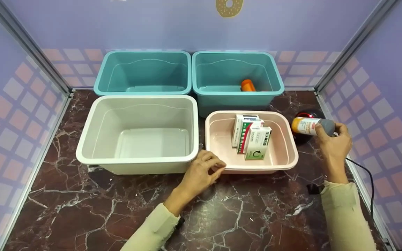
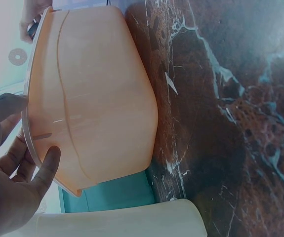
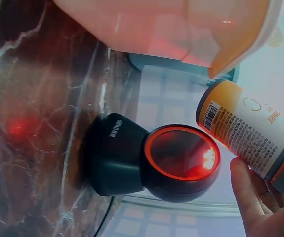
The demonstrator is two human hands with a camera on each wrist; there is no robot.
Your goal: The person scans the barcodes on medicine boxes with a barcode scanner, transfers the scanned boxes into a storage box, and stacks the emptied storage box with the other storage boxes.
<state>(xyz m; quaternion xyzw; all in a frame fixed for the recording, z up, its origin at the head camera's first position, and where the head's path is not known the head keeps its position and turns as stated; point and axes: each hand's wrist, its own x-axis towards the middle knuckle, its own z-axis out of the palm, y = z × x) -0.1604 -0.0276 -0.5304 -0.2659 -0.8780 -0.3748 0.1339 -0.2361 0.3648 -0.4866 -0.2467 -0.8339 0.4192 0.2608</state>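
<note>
My right hand (image 1: 337, 141) grips a supplement bottle (image 1: 305, 126) by its grey cap, tilted on its side. The bottle has an orange base and a white label, and its printed barcode shows in the right wrist view. Close beside it is a black desktop barcode scanner (image 3: 113, 155) with a glowing red ring. My left hand (image 1: 201, 169) holds the front-left corner rim of a pink bin (image 1: 284, 153), thumb outside the wall. Several medicine boxes (image 1: 258, 143) stand upright in that bin; the rear ones are partly hidden.
A white bin (image 1: 138, 160) stands left of the pink one. Behind are two teal bins, the left one (image 1: 143, 92) and the right one (image 1: 236, 93), which holds an orange bottle (image 1: 247, 85). A black cable (image 1: 370, 174) runs along the right wall.
</note>
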